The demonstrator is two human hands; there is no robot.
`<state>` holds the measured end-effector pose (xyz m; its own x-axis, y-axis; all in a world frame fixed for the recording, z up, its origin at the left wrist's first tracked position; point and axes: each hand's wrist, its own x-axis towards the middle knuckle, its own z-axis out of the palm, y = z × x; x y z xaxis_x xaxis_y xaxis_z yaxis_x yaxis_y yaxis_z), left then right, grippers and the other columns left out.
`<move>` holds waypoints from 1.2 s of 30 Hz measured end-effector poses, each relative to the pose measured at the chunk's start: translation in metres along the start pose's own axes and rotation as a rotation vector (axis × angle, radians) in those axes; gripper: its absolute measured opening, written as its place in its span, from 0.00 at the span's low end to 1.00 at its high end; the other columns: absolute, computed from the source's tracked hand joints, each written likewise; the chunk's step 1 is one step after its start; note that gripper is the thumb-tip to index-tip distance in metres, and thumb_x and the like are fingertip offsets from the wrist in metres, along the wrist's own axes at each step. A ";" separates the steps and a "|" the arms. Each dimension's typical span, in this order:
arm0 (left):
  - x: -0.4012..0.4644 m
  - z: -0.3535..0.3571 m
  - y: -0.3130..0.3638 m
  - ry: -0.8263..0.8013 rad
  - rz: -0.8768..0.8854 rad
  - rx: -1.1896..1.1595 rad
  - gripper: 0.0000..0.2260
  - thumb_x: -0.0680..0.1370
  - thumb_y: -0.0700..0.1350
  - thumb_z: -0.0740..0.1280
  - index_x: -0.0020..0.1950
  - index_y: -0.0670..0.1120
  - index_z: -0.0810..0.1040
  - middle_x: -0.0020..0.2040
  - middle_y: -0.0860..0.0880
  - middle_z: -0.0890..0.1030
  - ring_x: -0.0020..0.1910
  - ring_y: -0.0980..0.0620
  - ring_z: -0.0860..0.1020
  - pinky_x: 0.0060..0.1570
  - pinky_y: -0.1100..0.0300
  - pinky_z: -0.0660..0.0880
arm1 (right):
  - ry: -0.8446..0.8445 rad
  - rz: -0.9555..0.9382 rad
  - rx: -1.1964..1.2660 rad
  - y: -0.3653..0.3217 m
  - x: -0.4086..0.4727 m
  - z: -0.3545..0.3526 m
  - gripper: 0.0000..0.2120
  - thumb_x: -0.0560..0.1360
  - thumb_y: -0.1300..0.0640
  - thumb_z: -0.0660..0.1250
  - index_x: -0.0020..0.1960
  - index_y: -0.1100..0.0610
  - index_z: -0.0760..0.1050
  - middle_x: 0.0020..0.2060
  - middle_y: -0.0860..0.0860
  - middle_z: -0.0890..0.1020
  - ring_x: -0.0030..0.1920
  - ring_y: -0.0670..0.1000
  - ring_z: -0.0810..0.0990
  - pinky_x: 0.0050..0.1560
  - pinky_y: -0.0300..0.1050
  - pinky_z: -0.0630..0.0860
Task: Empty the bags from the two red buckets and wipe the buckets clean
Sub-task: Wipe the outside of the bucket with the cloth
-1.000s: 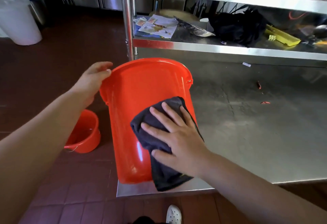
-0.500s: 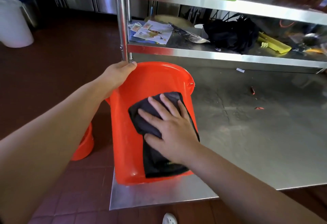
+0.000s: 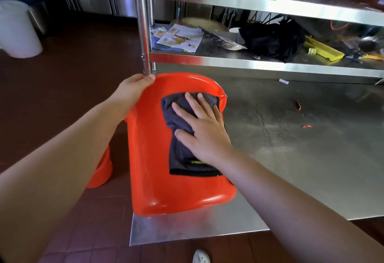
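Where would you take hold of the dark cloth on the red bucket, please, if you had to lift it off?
Probably the cloth's lower hem, from the near side. That end hangs flat and free down the bucket's tilted wall, below the right hand pressing the upper part. The left hand grips the rim, so the bucket should stay steady.

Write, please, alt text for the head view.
A right hand presses a dark grey cloth on a large red plastic bucket on a steel table; the left hand grips its rim.
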<state>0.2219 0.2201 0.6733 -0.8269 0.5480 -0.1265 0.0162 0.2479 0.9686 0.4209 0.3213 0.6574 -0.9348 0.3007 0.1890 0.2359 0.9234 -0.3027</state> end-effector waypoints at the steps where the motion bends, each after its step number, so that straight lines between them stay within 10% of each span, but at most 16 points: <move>1: -0.001 -0.004 0.001 -0.002 -0.021 -0.040 0.09 0.77 0.53 0.66 0.42 0.50 0.79 0.37 0.51 0.78 0.38 0.51 0.76 0.41 0.56 0.72 | -0.006 -0.022 0.010 -0.002 -0.017 0.001 0.27 0.76 0.41 0.57 0.74 0.37 0.56 0.77 0.43 0.47 0.77 0.48 0.39 0.74 0.59 0.44; 6: 0.003 -0.001 0.020 0.131 0.082 0.056 0.15 0.74 0.37 0.61 0.51 0.53 0.82 0.48 0.51 0.82 0.44 0.57 0.78 0.47 0.64 0.75 | -0.067 -0.117 0.087 -0.007 -0.090 0.007 0.28 0.75 0.42 0.56 0.74 0.39 0.56 0.77 0.43 0.47 0.77 0.49 0.38 0.74 0.62 0.45; 12: 0.002 0.025 0.032 -0.027 -0.002 0.302 0.21 0.68 0.66 0.65 0.57 0.58 0.80 0.59 0.51 0.79 0.57 0.50 0.77 0.62 0.51 0.72 | -0.067 -0.112 0.070 -0.011 -0.108 0.007 0.28 0.75 0.42 0.54 0.75 0.39 0.55 0.77 0.43 0.46 0.76 0.49 0.37 0.73 0.64 0.45; 16: 0.007 0.024 0.030 -0.023 -0.013 0.264 0.24 0.69 0.67 0.65 0.60 0.56 0.78 0.62 0.51 0.77 0.61 0.49 0.74 0.61 0.52 0.69 | -0.040 -0.086 0.096 -0.010 -0.090 0.007 0.28 0.74 0.44 0.53 0.74 0.39 0.58 0.77 0.41 0.49 0.77 0.48 0.39 0.74 0.60 0.41; 27: -0.011 0.035 0.011 0.011 -0.002 0.027 0.17 0.74 0.59 0.68 0.50 0.47 0.80 0.54 0.44 0.82 0.55 0.46 0.79 0.61 0.47 0.74 | 0.015 0.183 0.202 0.032 0.026 -0.018 0.26 0.77 0.47 0.59 0.73 0.36 0.58 0.77 0.41 0.48 0.76 0.46 0.42 0.75 0.55 0.42; 36: -0.025 -0.009 -0.015 0.047 0.012 -0.075 0.10 0.76 0.55 0.66 0.42 0.51 0.81 0.38 0.51 0.79 0.37 0.52 0.77 0.38 0.59 0.73 | 0.015 -0.115 0.078 0.001 -0.058 0.002 0.28 0.73 0.43 0.57 0.73 0.38 0.60 0.77 0.43 0.52 0.77 0.49 0.43 0.74 0.59 0.46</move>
<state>0.2367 0.1953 0.6638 -0.8524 0.5119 -0.1064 -0.0145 0.1803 0.9835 0.4745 0.3044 0.6447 -0.9502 0.1984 0.2403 0.1058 0.9307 -0.3502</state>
